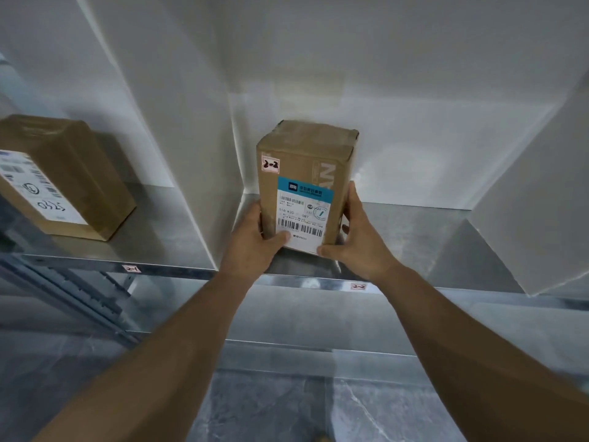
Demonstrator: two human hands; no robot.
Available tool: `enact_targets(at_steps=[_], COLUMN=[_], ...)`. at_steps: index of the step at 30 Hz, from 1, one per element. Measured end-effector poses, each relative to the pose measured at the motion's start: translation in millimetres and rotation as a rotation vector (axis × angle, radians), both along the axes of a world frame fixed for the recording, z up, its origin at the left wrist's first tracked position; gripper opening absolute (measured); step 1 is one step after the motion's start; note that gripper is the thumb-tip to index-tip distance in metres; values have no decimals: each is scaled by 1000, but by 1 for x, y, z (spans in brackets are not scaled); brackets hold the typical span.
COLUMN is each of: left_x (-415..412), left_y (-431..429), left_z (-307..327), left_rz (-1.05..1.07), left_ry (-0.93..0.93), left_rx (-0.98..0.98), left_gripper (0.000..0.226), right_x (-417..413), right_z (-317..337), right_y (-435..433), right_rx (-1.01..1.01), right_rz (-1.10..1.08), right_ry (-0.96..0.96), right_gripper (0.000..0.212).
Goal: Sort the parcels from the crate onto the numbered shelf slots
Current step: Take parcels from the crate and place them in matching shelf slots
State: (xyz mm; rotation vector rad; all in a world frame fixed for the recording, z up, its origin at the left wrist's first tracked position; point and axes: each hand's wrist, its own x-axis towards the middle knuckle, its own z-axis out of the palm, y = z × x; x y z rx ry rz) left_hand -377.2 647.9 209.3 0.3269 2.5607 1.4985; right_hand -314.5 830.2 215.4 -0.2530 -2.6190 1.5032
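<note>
I've got the parcel (306,186), sticker (270,164) hand-marked "2-2", blue-banded barcode label (302,215) reading "516-K20", inside the shelf (414,224) slot tagged "2-2" (358,286). My left hand (255,240) and right hand (357,237) clasp its near end. Second parcel (63,177) lies behind tag "2-1" (131,268).

Surfaces as seen from the head view. The parcel (306,161) is matt brown cardboard, its top seam under faintly glossy clear tape (314,135). The shipping label (302,215) is smooth white paper with a teal band. The shelf (414,231) is bare sheet metal (dull sheen, blurred reflections). The divider panels (178,122) are smooth matt white. The second parcel (79,173) is matt cardboard. The floor (271,409) is grey, veined and stone-like.
</note>
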Motion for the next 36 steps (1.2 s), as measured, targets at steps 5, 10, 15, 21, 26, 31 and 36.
enact_targets(at_steps=[5, 10, 15, 21, 26, 31, 36], left_x=[3, 5, 17, 48, 109, 147, 171], left_y=[0, 0, -8, -32, -57, -95, -146], left_z=[-7, -3, 1, 1, 2, -11, -17], left_rz=[23, 5, -5, -82, -74, 35, 119], left_ry=[1, -27, -41, 30, 95, 51, 28], left_rx=[20, -1, 34, 66, -131, -198, -240], left_gripper=[44, 55, 69, 67, 63, 61, 57], right_x=[-4, -1, 12, 58, 107, 144, 157], right_z=[-14, -18, -9, 10, 11, 5, 8], right_y=[-2, -3, -8, -23, -62, -119, -168], right_rx=[102, 138, 174, 286, 468, 600, 646], right_rz=[-14, -37, -118, -184, -219, -123, 47], right_ry=[-5, -64, -109, -67, 4, 42, 10], right_gripper=[112, 117, 121, 105, 64, 47, 46])
